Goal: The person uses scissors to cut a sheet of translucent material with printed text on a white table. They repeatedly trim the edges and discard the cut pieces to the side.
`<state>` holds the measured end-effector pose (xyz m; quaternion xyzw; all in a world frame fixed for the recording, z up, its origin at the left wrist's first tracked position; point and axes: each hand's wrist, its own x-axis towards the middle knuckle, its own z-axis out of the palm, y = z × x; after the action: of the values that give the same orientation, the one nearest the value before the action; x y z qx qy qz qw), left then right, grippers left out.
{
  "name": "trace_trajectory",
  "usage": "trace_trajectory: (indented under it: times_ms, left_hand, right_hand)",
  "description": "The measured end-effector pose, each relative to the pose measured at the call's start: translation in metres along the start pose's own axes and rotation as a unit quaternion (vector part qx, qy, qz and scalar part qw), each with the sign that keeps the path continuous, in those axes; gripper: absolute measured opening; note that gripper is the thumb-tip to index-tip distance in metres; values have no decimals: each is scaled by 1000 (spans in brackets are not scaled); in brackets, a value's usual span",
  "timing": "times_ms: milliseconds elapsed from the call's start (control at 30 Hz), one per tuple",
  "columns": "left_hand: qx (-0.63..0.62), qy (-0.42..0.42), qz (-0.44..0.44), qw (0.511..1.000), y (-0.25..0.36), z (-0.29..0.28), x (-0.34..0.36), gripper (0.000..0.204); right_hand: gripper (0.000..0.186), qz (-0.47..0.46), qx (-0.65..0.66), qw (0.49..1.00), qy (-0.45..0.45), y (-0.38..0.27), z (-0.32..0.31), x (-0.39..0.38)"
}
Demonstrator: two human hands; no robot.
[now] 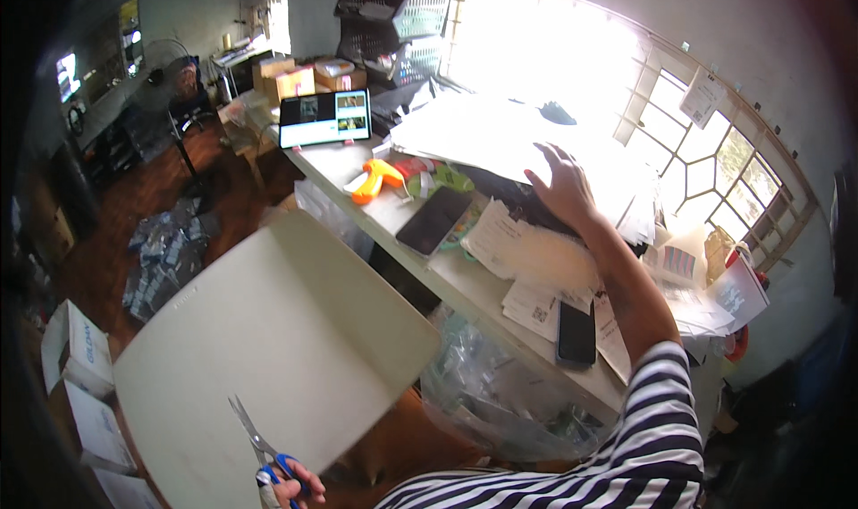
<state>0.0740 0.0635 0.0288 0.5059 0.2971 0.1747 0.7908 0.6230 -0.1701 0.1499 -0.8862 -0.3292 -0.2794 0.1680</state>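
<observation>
My left hand [299, 488] is closed round the blue handles of a pair of scissors [253, 433], at the lower edge of the view. The blades point up and away over a pale board-like tabletop [268, 321], their tips slightly apart. My right hand [563, 185] is stretched far out to the right, fingers extended, at the near edge of a stack of large white sheets [483, 143]. Whether the fingers touch the top sheet is hard to tell. A small dark object [558, 113] lies on the sheets beyond my hand, washed by window glare.
The long desk holds an orange glue gun [377, 180], a large dark phone or tablet [435, 220], a smaller phone [576, 333], loose papers and a lit tablet [324, 118]. Below it hangs a clear plastic bag [492, 375]. White boxes [88, 353] stand at the left.
</observation>
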Motion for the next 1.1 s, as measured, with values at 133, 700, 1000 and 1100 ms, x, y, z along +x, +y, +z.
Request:
trace_trajectory:
  times_ms: [133,700,1000,1100]
  left_hand:
    - [9,38,17,999,-6,-6,-18,27]
    - [-19,122,-9,992,-22,-32,-29,24]
    - [-30,178,51,982,-16,-28,-41,20]
    - [-10,225,41,973,-12,-40,-72,18]
  right_hand:
    - [61,56,-119,981,-146,139,73,42]
    - [20,39,-33,999,-15,4,103,118]
    - [27,-442,195,844,-234,-417,161,-144]
    - [26,-545,251,776,-194,-441,130,-217]
